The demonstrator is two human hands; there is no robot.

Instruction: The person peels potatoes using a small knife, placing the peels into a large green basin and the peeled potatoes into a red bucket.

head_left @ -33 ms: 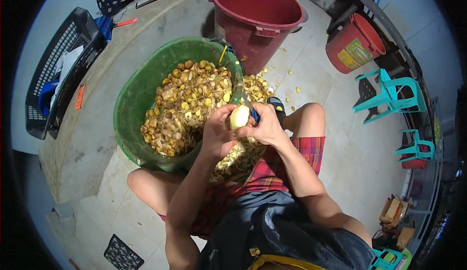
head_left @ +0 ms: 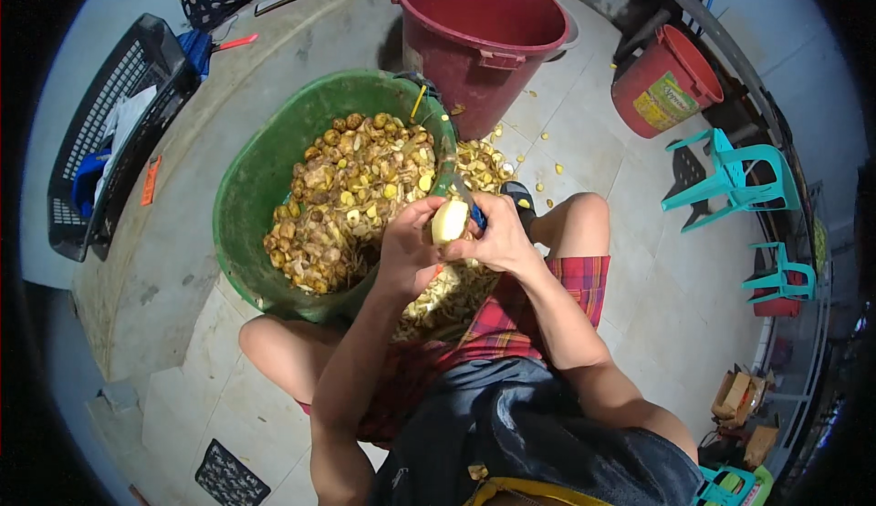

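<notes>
In front of my lap, my left hand (head_left: 410,245) grips a smooth, pale yellow peeled oval (head_left: 449,221) that looks like a potato. My right hand (head_left: 498,230) is closed around the blue handle of a knife (head_left: 478,215), its thumb near the lower end of the oval. The grey blade points away from me along the oval's right side, partly hidden. Just left of my hands stands a big green tub (head_left: 248,187) holding a heap of brown round pieces (head_left: 347,187) mixed with yellow cut ends and peelings. More pale peelings (head_left: 447,301) lie beneath my hands.
Behind the green tub stands a tall dark-red bin (head_left: 456,86); a smaller red bucket (head_left: 652,95) is farther right. Teal plastic chairs (head_left: 744,173) line the right side. A black crate (head_left: 119,114) rests on the concrete ledge (head_left: 137,296) at left. Scraps are scattered across the tiled floor.
</notes>
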